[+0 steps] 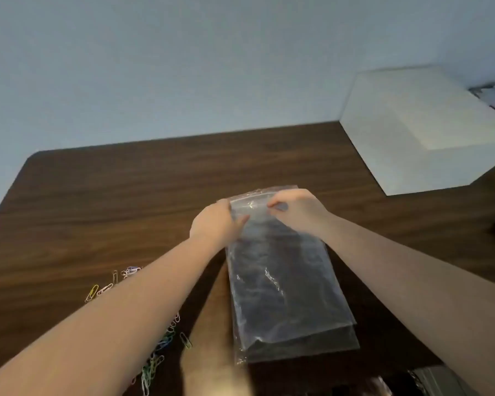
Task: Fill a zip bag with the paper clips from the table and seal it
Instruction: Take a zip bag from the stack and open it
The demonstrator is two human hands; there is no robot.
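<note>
**A:** Since the left forearm covers half the paper clips (155, 350) on the tabletop (97, 212), no counting them, right?

**B:** Nope. Left hand (215, 224) and right hand (297, 208) each have a pinched grip on the zip bag (283, 281) top. No readable print anywhere, white box (423, 127) included.

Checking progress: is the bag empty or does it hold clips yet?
Empty: the clear bag shows no clips inside; the clips lie on the table.
</note>
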